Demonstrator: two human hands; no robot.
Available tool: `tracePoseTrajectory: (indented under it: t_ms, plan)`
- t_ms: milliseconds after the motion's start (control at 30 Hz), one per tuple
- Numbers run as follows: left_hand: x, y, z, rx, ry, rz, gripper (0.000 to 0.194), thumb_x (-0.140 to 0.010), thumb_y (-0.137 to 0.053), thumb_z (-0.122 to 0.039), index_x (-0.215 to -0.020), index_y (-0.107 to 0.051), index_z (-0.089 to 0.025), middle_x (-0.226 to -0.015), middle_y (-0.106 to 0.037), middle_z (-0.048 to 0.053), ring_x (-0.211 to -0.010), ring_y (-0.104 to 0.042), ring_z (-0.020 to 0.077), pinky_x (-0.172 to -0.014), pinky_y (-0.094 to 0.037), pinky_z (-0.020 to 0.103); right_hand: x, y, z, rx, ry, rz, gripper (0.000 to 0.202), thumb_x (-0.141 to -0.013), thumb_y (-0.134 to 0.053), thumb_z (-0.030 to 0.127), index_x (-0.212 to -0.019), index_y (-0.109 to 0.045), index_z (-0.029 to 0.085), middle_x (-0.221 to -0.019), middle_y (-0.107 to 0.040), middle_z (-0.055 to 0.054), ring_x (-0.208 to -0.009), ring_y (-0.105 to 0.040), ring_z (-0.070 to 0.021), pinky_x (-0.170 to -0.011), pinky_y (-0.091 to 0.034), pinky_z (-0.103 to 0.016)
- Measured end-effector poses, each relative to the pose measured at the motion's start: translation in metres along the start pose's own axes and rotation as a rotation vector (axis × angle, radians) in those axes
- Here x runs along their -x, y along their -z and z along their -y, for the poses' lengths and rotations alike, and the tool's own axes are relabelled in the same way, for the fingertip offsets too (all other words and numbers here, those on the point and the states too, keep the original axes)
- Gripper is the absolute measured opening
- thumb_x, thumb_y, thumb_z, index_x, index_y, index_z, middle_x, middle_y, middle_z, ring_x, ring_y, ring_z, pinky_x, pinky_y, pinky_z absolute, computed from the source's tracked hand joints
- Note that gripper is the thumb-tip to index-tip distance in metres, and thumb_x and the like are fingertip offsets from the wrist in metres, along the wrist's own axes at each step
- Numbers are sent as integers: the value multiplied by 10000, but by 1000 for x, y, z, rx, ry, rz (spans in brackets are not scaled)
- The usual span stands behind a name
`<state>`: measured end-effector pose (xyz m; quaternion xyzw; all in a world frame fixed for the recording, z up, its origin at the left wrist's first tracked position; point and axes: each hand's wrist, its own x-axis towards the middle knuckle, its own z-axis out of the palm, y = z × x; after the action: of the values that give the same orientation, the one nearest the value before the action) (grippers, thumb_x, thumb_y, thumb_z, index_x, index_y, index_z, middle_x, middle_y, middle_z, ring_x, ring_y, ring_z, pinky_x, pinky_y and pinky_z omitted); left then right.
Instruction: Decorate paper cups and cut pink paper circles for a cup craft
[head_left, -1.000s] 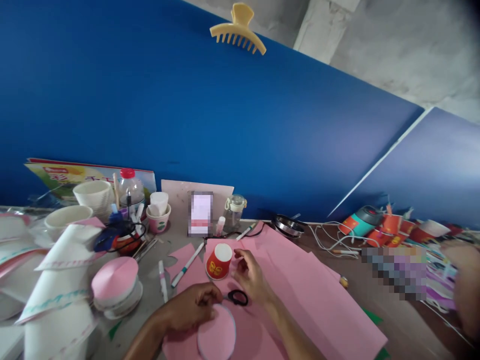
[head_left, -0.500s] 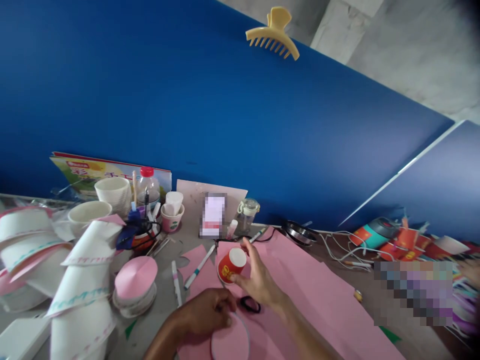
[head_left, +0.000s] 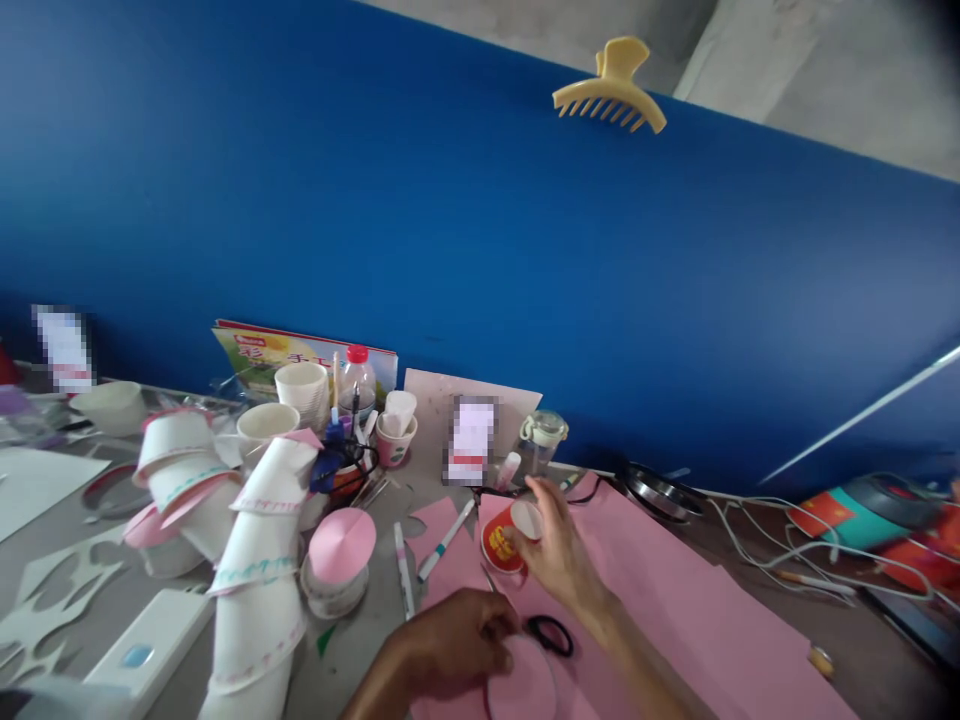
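My right hand (head_left: 559,550) is curved around the right side of a red paper cup (head_left: 497,540) with yellow print, thumb and fingers against it. The cup stands upside down, tilted a little, on pink paper. Lower down, my left hand (head_left: 469,640) is closed, with its fingertips at the upper edge of a round pink paper disc (head_left: 523,682). Its fingers partly hide that edge. Between the hands lie scissors with black handles (head_left: 551,636); their blades are partly covered by my left hand.
Pink paper sheets (head_left: 675,600) spread to the right. Markers (head_left: 447,540) lie left of the red cup. Stacked white cups (head_left: 259,585) and a pink cone-topped piece (head_left: 341,548) stand further left. A phone (head_left: 471,440) and a lidded jar (head_left: 541,440) stand before the blue partition (head_left: 450,220).
The view has swung left, so everything sits further right in the picture, and a second phone shows at far left. Both hands keep nearly the same places by the cup and disc.
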<state>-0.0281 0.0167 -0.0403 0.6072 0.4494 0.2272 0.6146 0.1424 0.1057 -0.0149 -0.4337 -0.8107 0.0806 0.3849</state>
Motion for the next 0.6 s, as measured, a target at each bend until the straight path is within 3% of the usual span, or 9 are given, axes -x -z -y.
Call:
tracePoseTrajectory:
  t_ms: [167, 300, 600]
  plan:
    - [4, 0, -5, -33, 7, -9, 359, -624, -609, -137, -969, -703, -167, -769, -624, -21, -651, -467, 119, -576, -356, 219, -13, 13, 36, -85, 99, -123, 462, -926, -525, 339, -1351, -420, 192, -1289, -524, -173, -1233, -514, -313, -1001, -479, -534]
    - [4, 0, -8, -73, 9, -10, 353, -617, -607, -128, -954, -707, -161, -801, -645, -7, -684, -502, 138, -607, -387, 239, -17, 16, 59, -156, 100, -91, 434, -922, -532, 301, -1330, -434, 193, -1271, -534, -164, -1199, -539, -298, -987, -495, -504]
    - [5, 0, -8, -121, -18, -18, 357, -613, -591, -117, -947, -700, -185, -811, -657, -18, -718, -537, 141, -616, -402, 222, -26, 0, 80, -196, 167, 27, 457, -886, -559, 229, -1325, -438, 204, -1286, -523, -149, -1239, -515, -284, -1038, -474, -489]
